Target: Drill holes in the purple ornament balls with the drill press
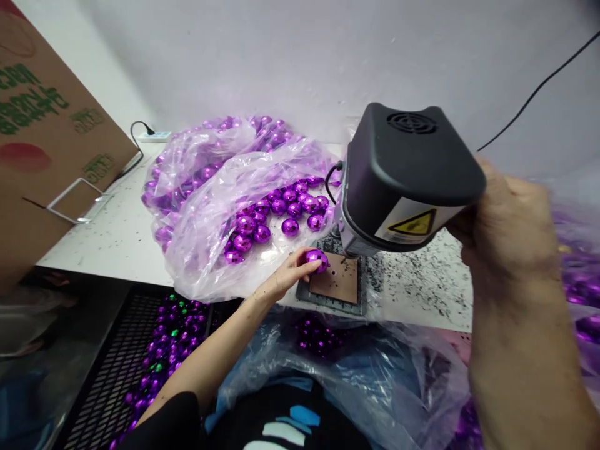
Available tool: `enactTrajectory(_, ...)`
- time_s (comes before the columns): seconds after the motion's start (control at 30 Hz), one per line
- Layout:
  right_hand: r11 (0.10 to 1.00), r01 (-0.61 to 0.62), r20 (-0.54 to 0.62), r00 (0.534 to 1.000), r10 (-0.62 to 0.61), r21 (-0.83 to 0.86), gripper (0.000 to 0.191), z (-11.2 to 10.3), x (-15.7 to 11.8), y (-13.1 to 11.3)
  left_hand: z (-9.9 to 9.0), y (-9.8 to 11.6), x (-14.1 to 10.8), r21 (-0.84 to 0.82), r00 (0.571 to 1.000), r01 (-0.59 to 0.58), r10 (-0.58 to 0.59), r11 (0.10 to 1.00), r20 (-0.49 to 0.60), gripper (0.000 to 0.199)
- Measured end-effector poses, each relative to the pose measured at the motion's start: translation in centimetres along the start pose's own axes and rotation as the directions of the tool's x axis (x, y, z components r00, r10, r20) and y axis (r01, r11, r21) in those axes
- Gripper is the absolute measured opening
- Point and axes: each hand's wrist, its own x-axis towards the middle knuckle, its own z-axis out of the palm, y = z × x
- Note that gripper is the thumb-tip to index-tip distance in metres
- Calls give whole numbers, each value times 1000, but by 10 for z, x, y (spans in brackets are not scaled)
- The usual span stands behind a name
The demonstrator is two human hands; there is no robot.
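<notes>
A shiny purple ball (317, 260) is pinched in the fingers of my left hand (296, 270), just over the left edge of a brown square pad (342, 284) on a dark base plate. Above the pad stands a black machine head (419, 162) with a yellow warning label. My right hand (504, 212) is raised at its right side, the fingers hidden behind the housing, so what they hold cannot be made out. Left of the machine, loose purple balls (276, 206) spill from a clear plastic bag (210, 206) on the white table (122, 231).
A cardboard box (51, 150) leans at the left. Below the table edge, a black crate (105, 375) holds purple and green balls. Clear plastic (375, 362) lies across my lap with purple balls in it. Dark flakes litter the table right of the pad. More bagged purple balls (584, 281) are at the far right.
</notes>
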Motion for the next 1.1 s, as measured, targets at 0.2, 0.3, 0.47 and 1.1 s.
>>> enactTrajectory(0.2,965,-115,37,993,109,234,37,2,-2,-1,14,-9,-1,424,984,-137,171,895,-42,55)
enactTrajectory(0.3,964,-107,37,994,101,243,35,2,-3,2,24,-12,0,551,968,-214,252,806,7,50)
enactTrajectory(0.47,960,-95,15,995,94,265,37,3,-1,8,38,-15,9,733,923,-300,379,611,63,47)
enactTrajectory(1.1,969,202,-95,972,-217,-141,35,0,-60,7,59,-31,19,828,877,-254,480,500,-20,42)
